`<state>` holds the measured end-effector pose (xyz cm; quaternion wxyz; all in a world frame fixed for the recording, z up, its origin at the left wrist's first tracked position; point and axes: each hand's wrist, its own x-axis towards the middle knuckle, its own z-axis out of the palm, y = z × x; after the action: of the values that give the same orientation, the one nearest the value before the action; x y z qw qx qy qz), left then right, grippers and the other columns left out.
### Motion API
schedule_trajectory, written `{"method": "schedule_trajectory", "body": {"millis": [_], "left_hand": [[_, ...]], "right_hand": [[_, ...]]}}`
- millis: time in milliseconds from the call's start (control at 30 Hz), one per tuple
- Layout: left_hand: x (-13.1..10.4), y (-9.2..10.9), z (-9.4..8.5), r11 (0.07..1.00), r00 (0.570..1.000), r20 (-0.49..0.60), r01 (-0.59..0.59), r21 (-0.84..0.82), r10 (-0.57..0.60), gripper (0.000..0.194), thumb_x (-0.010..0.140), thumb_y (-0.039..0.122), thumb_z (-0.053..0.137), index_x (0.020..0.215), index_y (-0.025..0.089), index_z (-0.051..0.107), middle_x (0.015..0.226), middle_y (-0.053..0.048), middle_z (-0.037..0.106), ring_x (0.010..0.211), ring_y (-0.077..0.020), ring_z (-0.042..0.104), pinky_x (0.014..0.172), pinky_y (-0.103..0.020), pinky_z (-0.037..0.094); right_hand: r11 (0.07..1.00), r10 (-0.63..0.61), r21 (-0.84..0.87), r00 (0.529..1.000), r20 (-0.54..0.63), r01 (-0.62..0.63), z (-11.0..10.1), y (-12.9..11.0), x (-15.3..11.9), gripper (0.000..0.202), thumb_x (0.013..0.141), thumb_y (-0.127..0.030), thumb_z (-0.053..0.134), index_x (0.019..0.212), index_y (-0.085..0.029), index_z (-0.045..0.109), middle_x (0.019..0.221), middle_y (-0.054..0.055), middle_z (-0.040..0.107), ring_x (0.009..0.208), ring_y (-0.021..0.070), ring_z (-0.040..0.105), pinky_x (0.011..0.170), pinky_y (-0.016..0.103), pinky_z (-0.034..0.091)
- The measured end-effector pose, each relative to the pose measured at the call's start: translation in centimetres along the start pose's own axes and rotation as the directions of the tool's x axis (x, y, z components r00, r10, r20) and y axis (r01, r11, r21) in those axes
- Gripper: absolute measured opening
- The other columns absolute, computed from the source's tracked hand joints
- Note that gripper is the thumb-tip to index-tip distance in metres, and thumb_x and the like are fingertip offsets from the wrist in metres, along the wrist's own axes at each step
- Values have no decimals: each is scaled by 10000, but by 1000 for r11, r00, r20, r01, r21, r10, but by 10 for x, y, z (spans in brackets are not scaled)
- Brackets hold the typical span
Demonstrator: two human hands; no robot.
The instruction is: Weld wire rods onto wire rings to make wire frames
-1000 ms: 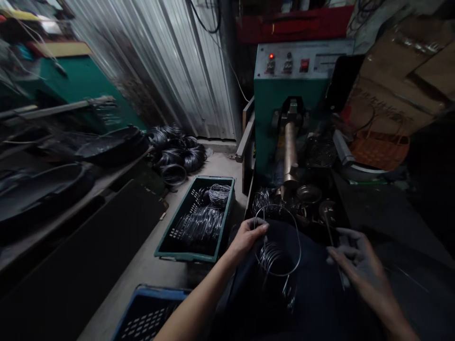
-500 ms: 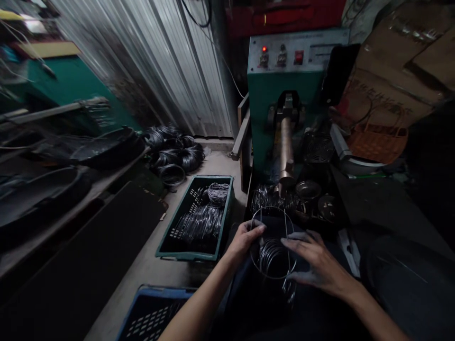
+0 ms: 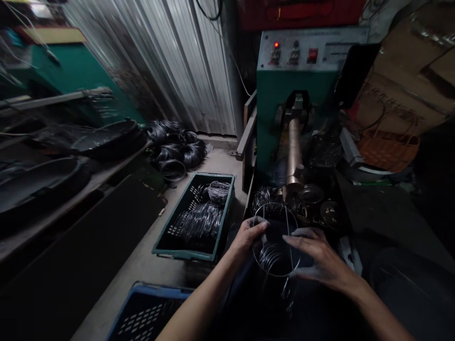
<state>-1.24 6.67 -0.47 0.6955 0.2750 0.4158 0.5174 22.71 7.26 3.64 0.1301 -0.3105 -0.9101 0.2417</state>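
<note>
A thin wire ring (image 3: 276,275) with two straight wires across it is held up in front of me. My left hand (image 3: 249,234) pinches its upper left edge between thumb and fingers. At the right side, my right hand (image 3: 316,255) has its fingertips by a straight wire and its thumb at the lower rim, steadying the ring with fingers apart. The ring's far edge lies just below the tip of a copper-coloured rod (image 3: 294,147) on a green machine (image 3: 270,118). Behind the ring, lower down, several curved wires (image 3: 272,255) show on dark cloth.
A green crate (image 3: 215,255) with bundled wire pieces stands on the floor to the left, a blue crate (image 3: 142,308) nearer me. Dark wire coils (image 3: 172,147) lie by the corrugated wall. An orange basket (image 3: 389,149) and a cardboard box (image 3: 401,85) are at the right.
The camera view has shifted slightly, so the machine appears farther right. Both hands still hold the ring, whose far edge is now closer to the rod's tip.
</note>
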Motion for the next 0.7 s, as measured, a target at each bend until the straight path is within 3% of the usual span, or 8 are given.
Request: {"method": "schedule_trajectory", "body": {"millis": [300, 533, 633, 700], "left_hand": [[5, 9, 7, 1000, 1000, -7, 4, -15, -4, 351, 669, 420, 753, 737, 135, 561, 483, 21, 544, 313, -34, 345, 311, -161, 181], [8, 7, 7, 1000, 999, -33, -3, -20, 2, 376, 649, 432, 770, 767, 132, 576, 527, 24, 547, 364, -40, 412, 345, -153, 237], [17, 8, 5, 1000, 1000, -28, -6, 19, 7, 372, 653, 429, 769, 774, 139, 569, 518, 32, 546, 332, -27, 362, 329, -159, 197], [29, 14, 4, 999, 999, -31, -14, 41, 15, 372, 646, 423, 774, 772, 143, 566, 500, 42, 533, 321, -24, 342, 326, -161, 187]], "right_hand": [[999, -19, -28, 1000, -1, 19, -12, 2, 9, 763, 723, -353, 792, 1391, -306, 427, 1262, 51, 598, 1229, 259, 459, 1026, 482, 361], [995, -53, -87, 998, -19, 51, -12, 6, 12, 783, 688, -422, 805, 1376, -310, 448, 1184, 47, 642, 1195, 277, 498, 1031, 520, 310], [997, -51, -58, 998, -22, 50, -15, 13, 16, 701, 724, -455, 766, 1352, -340, 476, 1186, 46, 638, 1184, 279, 509, 1045, 556, 276], [1000, -9, 23, 996, -84, 11, -21, 26, 24, 654, 708, -469, 768, 1304, -341, 531, 1199, 53, 627, 1181, 291, 509, 1032, 545, 310]]}}
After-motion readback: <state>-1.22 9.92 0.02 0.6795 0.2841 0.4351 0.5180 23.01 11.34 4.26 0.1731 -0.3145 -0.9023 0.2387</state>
